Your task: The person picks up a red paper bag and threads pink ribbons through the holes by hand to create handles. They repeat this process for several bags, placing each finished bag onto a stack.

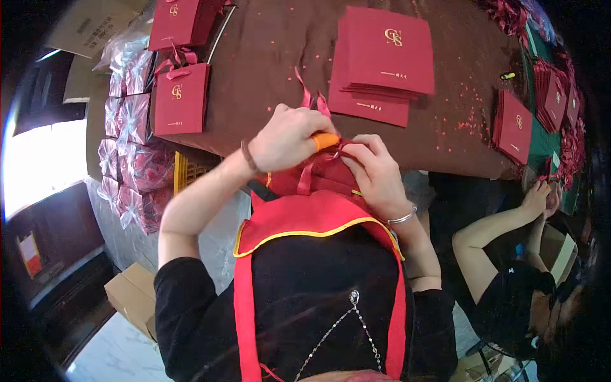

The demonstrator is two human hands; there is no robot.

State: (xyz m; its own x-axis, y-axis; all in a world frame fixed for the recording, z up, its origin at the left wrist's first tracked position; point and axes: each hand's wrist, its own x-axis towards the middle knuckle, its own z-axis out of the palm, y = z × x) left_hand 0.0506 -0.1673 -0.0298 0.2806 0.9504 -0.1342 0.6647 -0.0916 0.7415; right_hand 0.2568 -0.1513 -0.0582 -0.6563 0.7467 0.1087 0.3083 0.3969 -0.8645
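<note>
My left hand and my right hand meet at the table's front edge, over the top of a red paper gift bag against my apron. My left fingers are closed in a pinch at the bag's rim, with an orange cover at the thumb. A red ribbon sticks out beyond them onto the table, and another length hangs down the bag. My right fingers are bent round the rim on the other side. My hands partly hide the bag's top and the ribbon's ends.
A stack of flat red bags lies ahead on the brown tablecloth. Finished-looking bags stand left, beside plastic-wrapped red packs. On the right, a co-worker's hands work near more bags. A cardboard box sits lower left.
</note>
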